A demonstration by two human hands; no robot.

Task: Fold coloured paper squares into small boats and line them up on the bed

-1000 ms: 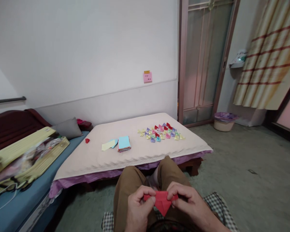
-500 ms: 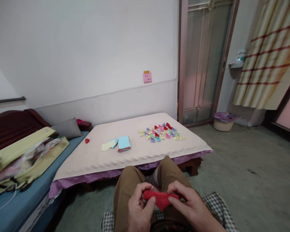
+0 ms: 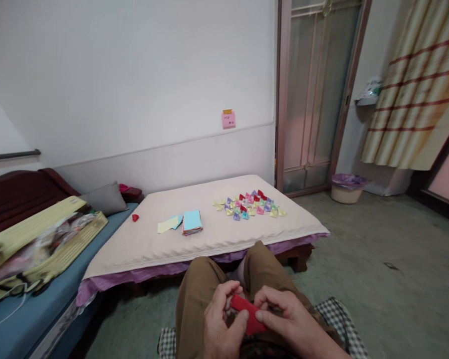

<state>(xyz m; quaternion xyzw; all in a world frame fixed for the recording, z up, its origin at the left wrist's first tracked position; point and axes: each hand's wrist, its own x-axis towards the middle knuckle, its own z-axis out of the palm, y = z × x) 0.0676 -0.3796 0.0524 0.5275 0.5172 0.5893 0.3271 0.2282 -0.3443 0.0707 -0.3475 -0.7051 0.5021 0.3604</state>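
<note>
A folded piece of red paper (image 3: 250, 311) is held above my lap between both hands. My left hand (image 3: 224, 319) pinches its left end, with the thumb on the near face. My right hand (image 3: 284, 314) grips the right side between thumb and fingers. Beyond my knees, on the low cloth-covered table, lie a stack of coloured paper (image 3: 192, 222), a loose pale yellow sheet (image 3: 167, 225) with a blue one (image 3: 177, 222) beside it, and a cluster of small folded paper pieces (image 3: 249, 205) in several colours. A small red folded piece (image 3: 135, 218) sits apart at the left.
The table's cream cloth (image 3: 217, 249) reaches close to my knees. At the left, a blue bed (image 3: 65, 259) bears an open yellow case (image 3: 60, 234) and a grey pillow (image 3: 107, 199). A bin (image 3: 346, 192) with a purple liner stands on the floor near the sliding door (image 3: 318, 99).
The red paper has turned from nearly level, with a point hanging down, to a slant sloping down to the right. My hands have drawn slightly closer together around it.
</note>
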